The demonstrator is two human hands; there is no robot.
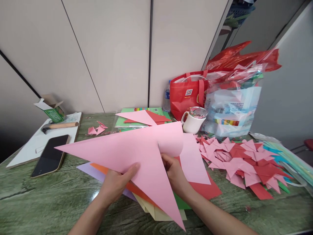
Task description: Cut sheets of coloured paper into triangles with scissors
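Observation:
My left hand (114,184) pinches a large sheet of pink paper (122,153), thumb on top and fingers beneath it. The sheet is slit, and a flap (171,140) curls up on the right of the cut. At the upper end of the slit a thin metal blade (158,146) shows. My right hand (174,173) is closed just below it, partly under the sheet's edge; the rest of the tool is hidden. Under the sheet lie orange (139,192), purple (91,171), cream, green and red papers, with another pink sheet (195,160) to the right.
Folded pink and red paper pieces (242,160) are heaped at right. Behind stand a white mug (193,124), a red bag (181,98), a bottle (167,98) and a plastic bag (232,111). A phone (51,156), hammer (61,125) and green box (55,114) are at left.

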